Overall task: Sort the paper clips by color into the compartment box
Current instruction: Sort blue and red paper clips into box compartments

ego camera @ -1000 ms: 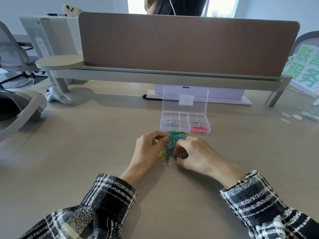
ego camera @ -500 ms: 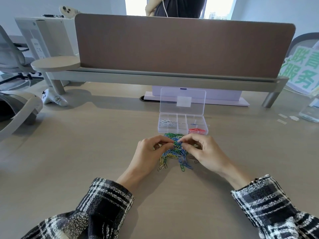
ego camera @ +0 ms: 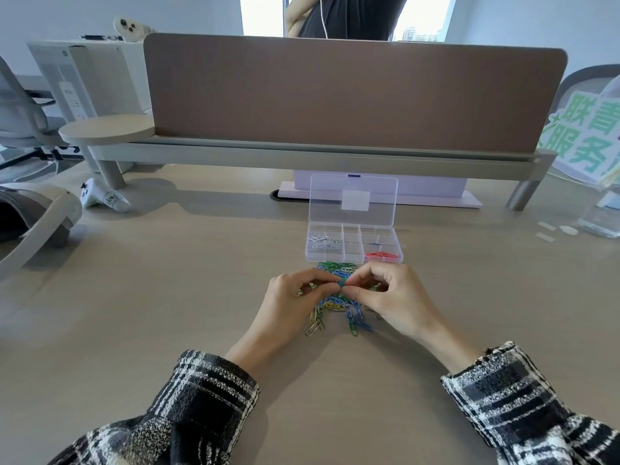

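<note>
Between the two hands, the paper clips [ego camera: 335,305] lie in a tangled heap of green, blue and yellow on the bench [ego camera: 167,297]. The left hand [ego camera: 292,307] and the right hand [ego camera: 392,303] both pinch clips at one spot atop the heap, fingertips nearly meeting. Just beyond the hands stands the compartment box [ego camera: 351,236], lid upright, white clips [ego camera: 323,241] in its left cell and red clips [ego camera: 382,255] in its near right cell. Risk, as judged: interlinked clips may drag neighbours up, dropping a wrong colour into a cell or scattering. The bench is pale wood-grain; a brown divider panel [ego camera: 352,92] closes the far side.
</note>
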Tool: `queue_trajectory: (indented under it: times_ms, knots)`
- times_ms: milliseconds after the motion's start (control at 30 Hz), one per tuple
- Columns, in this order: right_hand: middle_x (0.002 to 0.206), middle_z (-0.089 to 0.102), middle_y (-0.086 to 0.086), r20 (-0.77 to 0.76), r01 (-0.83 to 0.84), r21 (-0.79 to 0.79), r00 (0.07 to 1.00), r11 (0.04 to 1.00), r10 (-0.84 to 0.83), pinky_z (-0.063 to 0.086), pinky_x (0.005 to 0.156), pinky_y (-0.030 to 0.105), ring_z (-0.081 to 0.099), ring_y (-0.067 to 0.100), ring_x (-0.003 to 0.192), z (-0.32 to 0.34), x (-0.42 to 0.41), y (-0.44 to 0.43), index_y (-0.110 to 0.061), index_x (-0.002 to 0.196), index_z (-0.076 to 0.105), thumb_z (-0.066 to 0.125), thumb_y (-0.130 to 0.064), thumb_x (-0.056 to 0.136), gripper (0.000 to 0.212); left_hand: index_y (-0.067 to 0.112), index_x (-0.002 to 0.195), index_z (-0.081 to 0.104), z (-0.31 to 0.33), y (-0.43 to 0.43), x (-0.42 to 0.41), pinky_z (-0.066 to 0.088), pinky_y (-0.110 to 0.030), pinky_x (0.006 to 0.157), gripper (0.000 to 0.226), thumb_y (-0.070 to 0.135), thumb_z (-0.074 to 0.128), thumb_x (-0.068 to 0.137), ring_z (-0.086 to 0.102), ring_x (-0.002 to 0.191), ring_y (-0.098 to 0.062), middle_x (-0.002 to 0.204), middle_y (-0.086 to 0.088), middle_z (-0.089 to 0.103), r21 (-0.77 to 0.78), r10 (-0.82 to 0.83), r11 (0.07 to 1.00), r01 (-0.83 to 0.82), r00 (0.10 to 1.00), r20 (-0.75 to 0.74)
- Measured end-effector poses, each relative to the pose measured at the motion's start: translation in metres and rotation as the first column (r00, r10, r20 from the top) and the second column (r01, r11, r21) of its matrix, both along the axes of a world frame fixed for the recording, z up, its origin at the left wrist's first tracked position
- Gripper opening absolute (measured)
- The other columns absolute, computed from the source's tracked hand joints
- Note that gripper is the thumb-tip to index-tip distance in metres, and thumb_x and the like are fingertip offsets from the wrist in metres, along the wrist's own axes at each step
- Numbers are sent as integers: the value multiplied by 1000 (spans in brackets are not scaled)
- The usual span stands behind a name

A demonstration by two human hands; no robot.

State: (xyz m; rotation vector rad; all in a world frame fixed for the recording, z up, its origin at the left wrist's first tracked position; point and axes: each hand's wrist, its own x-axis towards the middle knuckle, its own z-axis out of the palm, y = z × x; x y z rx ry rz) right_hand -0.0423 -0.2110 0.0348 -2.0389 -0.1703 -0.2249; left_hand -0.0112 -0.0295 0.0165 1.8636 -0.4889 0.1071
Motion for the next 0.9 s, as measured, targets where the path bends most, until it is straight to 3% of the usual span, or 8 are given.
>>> queue_trajectory:
  times_ms: [133, 233, 333, 400, 533, 633, 700, 900]
  knots:
    - [74, 71, -5, -2, 40, 12, 999, 999, -40, 46, 62, 19, 62, 4, 64, -1, -2, -2, -21, 77, 73, 80, -21, 78, 7, 21, 85, 77, 3, -5, 0, 41, -7, 62, 8, 14, 74, 83, 57, 60, 6, 70, 16, 70, 19, 4, 1000, -3, 1000, -12]
    - [72, 70, -5, 68, 157, 19, 985, 987, -158, 42, 55, 11, 58, -1, 58, -4, -10, -7, -20, 77, 72, 78, -21, 81, 6, 20, 83, 78, 13, -14, 11, 42, -10, 60, 4, 19, 74, 83, 53, 57, 3, 73, 9, 72, 41, 36, 998, -36, 999, -1]
    - [71, 66, -11, 190, 277, -116, 949, 954, -253, 36, 57, 8, 57, 4, 65, -12, -18, -21, -23, 74, 70, 75, -20, 82, 10, 23, 88, 77, 28, -34, 44, 45, -11, 60, 7, 25, 71, 86, 58, 62, 1, 79, 10, 73, 85, 77, 993, -79, 997, 30]
    - [71, 64, -13, 232, 314, -164, 934, 935, -273, 35, 63, 9, 57, 7, 73, -16, -21, -33, -25, 73, 69, 76, -18, 81, 12, 26, 88, 76, 36, -55, 68, 51, -19, 67, 7, 29, 69, 88, 65, 73, -4, 80, 14, 73, 134, 69, 988, -73, 997, 33]
    - [72, 64, -18, 164, 338, -86, 933, 937, -321, 36, 64, 9, 55, 5, 72, -19, -21, -44, -26, 70, 69, 76, -22, 80, 13, 30, 83, 71, 35, -90, 100, 46, -23, 63, 9, 30, 65, 90, 59, 71, -4, 79, 18, 68, 282, 37, 959, -41, 999, 20]
    - [65, 61, -22, 107, 346, -20, 934, 938, -342, 35, 60, 9, 51, 2, 64, -19, -17, -42, -23, 70, 69, 76, -19, 81, 13, 28, 90, 72, 30, -104, 114, 50, -26, 67, 12, 34, 62, 92, 62, 82, -12, 91, 12, 70, 414, 51, 908, -64, 998, 43]
    - [63, 61, -23, 91, 341, -8, 936, 940, -339, 35, 59, 10, 50, 1, 62, -21, -16, -43, -21, 71, 70, 75, -18, 81, 12, 31, 90, 71, 25, -110, 122, 52, -30, 73, 9, 34, 62, 91, 62, 87, -12, 91, 14, 70, 441, 44, 896, -57, 998, 39]
    - [66, 62, -20, 67, 309, 13, 949, 951, -309, 34, 59, 11, 49, 3, 63, -22, -17, -46, -23, 74, 71, 75, -22, 82, 9, 32, 95, 69, 25, -112, 123, 41, -26, 68, 8, 36, 64, 89, 60, 91, -6, 97, 18, 68, 508, -52, 862, -13, 992, 114]
